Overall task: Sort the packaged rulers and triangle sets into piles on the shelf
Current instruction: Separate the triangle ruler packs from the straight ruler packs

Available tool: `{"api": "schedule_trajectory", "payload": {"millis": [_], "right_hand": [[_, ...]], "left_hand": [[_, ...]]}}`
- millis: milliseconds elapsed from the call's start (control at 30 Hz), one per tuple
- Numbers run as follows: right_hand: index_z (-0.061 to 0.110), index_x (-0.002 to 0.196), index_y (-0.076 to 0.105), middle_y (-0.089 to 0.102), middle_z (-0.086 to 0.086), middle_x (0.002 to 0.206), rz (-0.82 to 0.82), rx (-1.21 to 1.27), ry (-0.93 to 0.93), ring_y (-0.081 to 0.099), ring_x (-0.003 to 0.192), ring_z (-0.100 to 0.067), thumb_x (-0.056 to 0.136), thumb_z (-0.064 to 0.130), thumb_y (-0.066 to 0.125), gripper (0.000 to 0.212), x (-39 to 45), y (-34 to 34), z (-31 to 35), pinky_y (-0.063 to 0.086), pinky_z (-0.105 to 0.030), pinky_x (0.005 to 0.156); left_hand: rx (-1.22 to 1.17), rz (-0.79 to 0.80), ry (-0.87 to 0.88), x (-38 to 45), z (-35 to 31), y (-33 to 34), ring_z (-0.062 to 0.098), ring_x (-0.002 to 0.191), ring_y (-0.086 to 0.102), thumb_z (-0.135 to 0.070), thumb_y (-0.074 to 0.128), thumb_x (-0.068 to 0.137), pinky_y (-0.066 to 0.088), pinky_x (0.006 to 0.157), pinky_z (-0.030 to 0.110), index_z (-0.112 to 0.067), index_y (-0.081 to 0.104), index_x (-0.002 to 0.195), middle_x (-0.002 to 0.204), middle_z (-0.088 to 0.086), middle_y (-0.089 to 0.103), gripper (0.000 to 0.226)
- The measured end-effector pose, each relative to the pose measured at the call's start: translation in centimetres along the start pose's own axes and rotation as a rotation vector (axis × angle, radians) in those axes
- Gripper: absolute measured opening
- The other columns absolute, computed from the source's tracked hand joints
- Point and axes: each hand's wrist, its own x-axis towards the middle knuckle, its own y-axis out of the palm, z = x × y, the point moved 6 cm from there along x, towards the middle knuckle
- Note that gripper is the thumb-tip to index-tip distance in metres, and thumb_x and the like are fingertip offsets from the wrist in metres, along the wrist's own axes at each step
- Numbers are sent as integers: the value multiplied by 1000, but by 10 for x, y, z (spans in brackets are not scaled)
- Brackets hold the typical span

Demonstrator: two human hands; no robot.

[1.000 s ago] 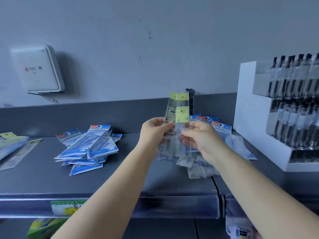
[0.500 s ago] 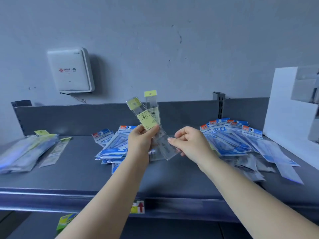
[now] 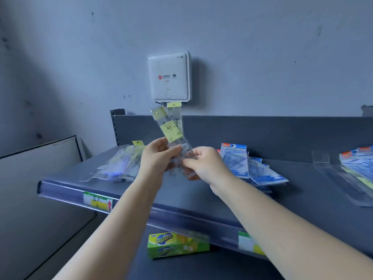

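Since a second ago your view has swung left: the white pen display rack is out of frame, and the yellow-header pile (image 3: 123, 164) at the shelf's left end now sits just beyond your left hand (image 3: 156, 158). Half a second back your right hand (image 3: 203, 164) was loose beside the packs; now it pinches their lower end.

Grip state: left hand clenched around the clear ruler packs (image 3: 171, 134), thumb across the front. Right hand pinching the same bundle lower down. At least two packs are fanned out, yellow headers up, held above the shelf (image 3: 201, 199) and touching nothing on it.

My read: these belong with the yellow-header pile, so the turn left sets up the drop. Not placed yet.

Shelf: dark grey, with a clear price-strip rail along the front edge. Blue-header triangle sets (image 3: 238, 164) are piled just right of your right hand; the mixed unsorted heap (image 3: 357, 168) is at the far right edge.

Room: grey wall, white router box (image 3: 169, 77) mounted above the shelf back. A green-yellow box (image 3: 177, 246) sits on the level below.
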Motion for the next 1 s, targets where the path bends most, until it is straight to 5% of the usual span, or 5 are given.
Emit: {"api": "schedule_trajectory", "payload": {"millis": [167,367,533,733,1000], "right_hand": [[10,81,62,69,-17,89,115,-28,71,67,74,-29,82,2,66,9,41,87,-5,58,-37,72],[8,86,56,61,-17,86,110,-81,60,62,69,-26,82,1,64,11,84,143,-7,56,-42,78],[9,118,54,56,-7,120,-21,-672,-126,53,112,-26,84,21,62,37,103,141,5,46,-32,88],[15,113,57,55,-3,115,-35,-1015,-365,49,111,-24,90,22,50,25,77,110,29,41,-31,80],[15,98,51,53,0,102,-220,-1329,-364,49,104,-23,92,23,44,12,3,-11,20,28,-30,70]], "left_hand": [[152,-130,-49,32,4,-93,4,42,57,-2,69,83,49,42,17,-11,60,94,78,5,65,16],[325,-165,-29,76,10,-150,6,52,61,-4,71,81,49,42,17,4,58,115,87,10,66,37],[853,-230,10,103,14,-170,26,114,56,-23,65,87,43,91,29,-5,50,131,123,10,60,50],[1088,-89,119,92,19,-131,23,101,56,-28,56,89,42,82,30,-17,55,122,113,2,61,35],[1317,109,439,36,7,3,24,110,52,-31,54,88,39,88,33,-20,55,122,115,0,59,35]]}}
